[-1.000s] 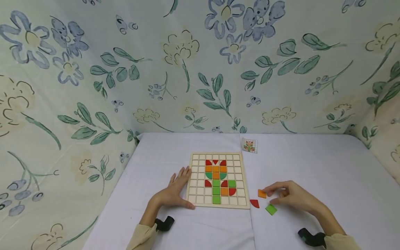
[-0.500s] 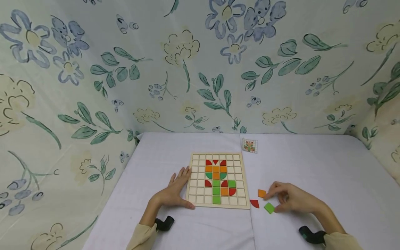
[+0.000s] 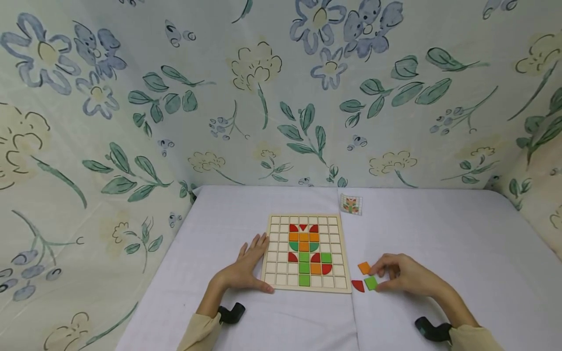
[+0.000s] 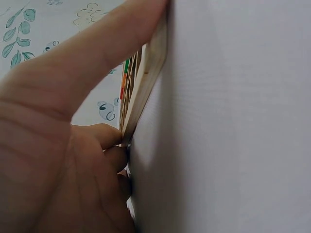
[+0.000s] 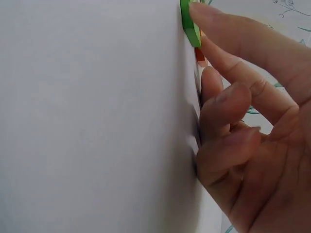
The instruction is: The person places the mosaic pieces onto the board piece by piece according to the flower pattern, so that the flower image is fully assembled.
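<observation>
A wooden grid board (image 3: 281, 267) lies on the table with red, orange and green pieces set in a flower pattern. My left hand (image 3: 240, 274) rests spread along its left edge, thumb at the near corner; the left wrist view shows the board's side (image 4: 151, 68) against that hand. Right of the board lie an orange square tile (image 3: 364, 267), a green square tile (image 3: 371, 283) and a red quarter-circle piece (image 3: 358, 286). My right hand (image 3: 408, 277) touches the green tile with its thumb. Its forefinger is at the orange tile, and the other fingers are bent.
A small pattern card (image 3: 351, 204) with a flower picture lies behind the board, to the right. White cloth (image 3: 439, 224) covers the table. Floral fabric (image 3: 263, 146) hangs behind it. Black wrist devices sit at the left cuff (image 3: 231, 314) and right cuff (image 3: 432, 330).
The green tile has slid left, up beside the red piece, under my right thumb. The orange tile has turned and shifted slightly left. My left hand and the board stay put.
</observation>
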Available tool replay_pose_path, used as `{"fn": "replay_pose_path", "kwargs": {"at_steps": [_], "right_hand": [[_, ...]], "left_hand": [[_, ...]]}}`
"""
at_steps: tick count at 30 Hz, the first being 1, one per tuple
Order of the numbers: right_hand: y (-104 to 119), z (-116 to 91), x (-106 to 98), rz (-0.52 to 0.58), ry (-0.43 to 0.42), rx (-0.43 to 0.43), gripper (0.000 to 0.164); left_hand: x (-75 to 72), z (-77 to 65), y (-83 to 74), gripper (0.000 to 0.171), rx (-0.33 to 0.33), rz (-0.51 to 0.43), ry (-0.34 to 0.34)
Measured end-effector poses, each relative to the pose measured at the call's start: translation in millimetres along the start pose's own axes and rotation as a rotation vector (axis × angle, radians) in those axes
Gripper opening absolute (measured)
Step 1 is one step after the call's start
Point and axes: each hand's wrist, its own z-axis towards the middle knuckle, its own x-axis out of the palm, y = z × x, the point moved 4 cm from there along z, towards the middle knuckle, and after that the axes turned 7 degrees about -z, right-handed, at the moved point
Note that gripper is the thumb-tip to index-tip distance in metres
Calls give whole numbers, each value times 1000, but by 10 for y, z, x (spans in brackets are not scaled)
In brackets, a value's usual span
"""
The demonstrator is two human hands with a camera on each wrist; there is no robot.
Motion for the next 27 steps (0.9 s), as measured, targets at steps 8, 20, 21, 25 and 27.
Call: {"fn": "replay_pose_path", "kwargs": {"at_steps": [8, 20, 21, 25, 27], "right_hand": [[21, 6, 25, -34, -23, 34, 30], [105, -24, -42, -13, -113, 169, 30], [118, -16, -44, -19, -128, 169, 29], [221, 61, -48, -28, -199, 129, 27], [301, 124, -35, -21, -231, 112, 27]], "left_hand": [[-5, -13, 10, 138, -2, 12, -1], [10, -5, 14, 137, -7, -4, 6], [10, -5, 14, 138, -9, -1, 6], [3, -13, 12, 138, -19, 7, 9], [1, -13, 6, 138, -21, 7, 9]]}}
